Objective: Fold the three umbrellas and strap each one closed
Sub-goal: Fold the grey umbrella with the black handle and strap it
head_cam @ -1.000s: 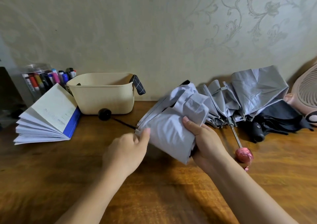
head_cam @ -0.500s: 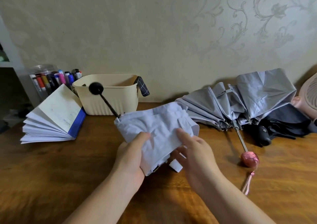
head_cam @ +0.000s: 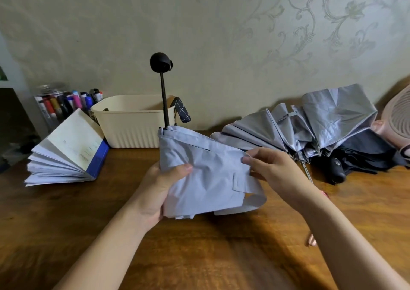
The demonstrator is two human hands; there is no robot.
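Observation:
I hold a pale blue umbrella [head_cam: 206, 174] upright above the table, its black shaft and round black handle [head_cam: 160, 62] pointing up. My left hand [head_cam: 162, 187] grips the bunched canopy from the left. Fingers of my right hand [head_cam: 273, 170] pinch a fold of the fabric at its right edge. The umbrella's strap [head_cam: 244, 184] hangs loose at the lower right. A silver-grey umbrella [head_cam: 310, 123] lies half collapsed at the back right. Beside it lies a black umbrella [head_cam: 359, 156], crumpled against the wall.
A cream plastic basket [head_cam: 133, 127] stands at the back, a checked strap [head_cam: 183, 111] hanging over its rim. An open book [head_cam: 68, 152] lies at the left, a jar of markers [head_cam: 60, 103] behind it. A pink fan [head_cam: 397, 121] sits at the right edge of the wooden table [head_cam: 199, 256].
The pale blue umbrella has swung from lying flat, handle left, to upright with the handle up. Both hands have shifted along the canopy, and the strap now hangs free.

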